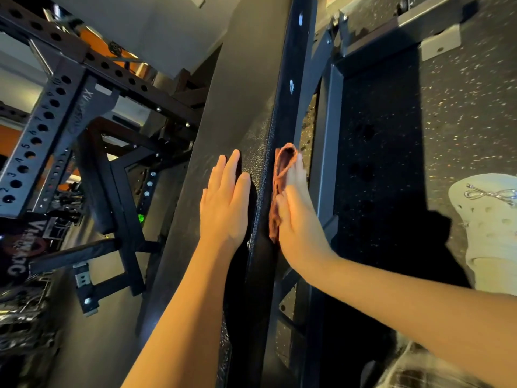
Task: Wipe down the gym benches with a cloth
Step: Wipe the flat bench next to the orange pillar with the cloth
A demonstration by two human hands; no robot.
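Right hand (296, 214): centre frame, fingers straight and together, palm pressing the cloth flat to the bench's side face.
Cloth (282, 175): reddish-brown, bunched; pinned under the right hand, its folded end poking out past the fingertips.
Left hand (223, 203): just left of the pad's edge, fingers straight and slightly spread, flat on the top face, holding nothing.
Bench pad (237, 88): black, textured; its long seam edge runs between the two hands from top to bottom of the frame.
Room along pad: bare top face and side strip continue toward the top of the frame.
Bench frame (327, 135): dark steel tube just right of the right hand; narrow gap.
Floor (453, 113): dark speckled rubber, right side.
Shoe (486, 225): pale perforated clog, right edge, well apart from the hands.
Rack (42, 130): holed uprights, left side.
Writing: numbers 3–9 beside the rack holes; a brand ending "MAX"; white lower-left lettering, unreadable.
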